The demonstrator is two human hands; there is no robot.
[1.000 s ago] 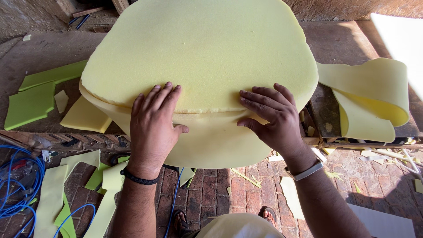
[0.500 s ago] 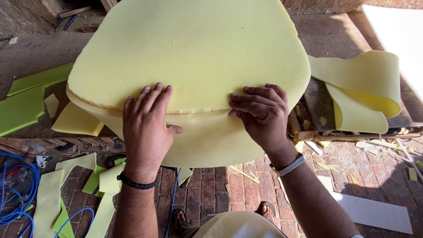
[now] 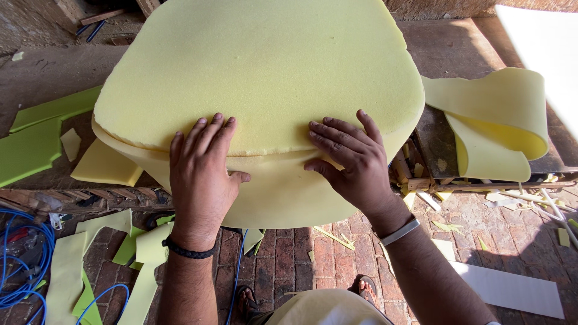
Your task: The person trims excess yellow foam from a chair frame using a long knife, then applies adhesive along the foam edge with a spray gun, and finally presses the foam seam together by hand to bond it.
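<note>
A big rounded slab of pale yellow foam (image 3: 265, 66) lies on top of a second, thinner yellow foam sheet (image 3: 283, 192) whose edge droops over the front of the bench. My left hand (image 3: 201, 174) lies flat on the near edge of the top slab, fingers together, with its thumb on the lower sheet. A black cord bracelet circles that wrist. My right hand (image 3: 355, 165) presses flat on the same edge further right, fingers spread, thumb down on the lower sheet. A pale band sits on that wrist.
A curled yellow foam offcut (image 3: 490, 123) lies at the right. Green foam pieces (image 3: 36, 141) lie at the left, more yellow and green scraps (image 3: 102, 259) on the brick floor (image 3: 289, 265). Blue cable (image 3: 24, 265) coils at bottom left. A white board (image 3: 512, 289) lies at bottom right.
Both hands have slid a little forward and leftward along the foam's near edge and now lie flatter; the right hand's fingers have spread out.
</note>
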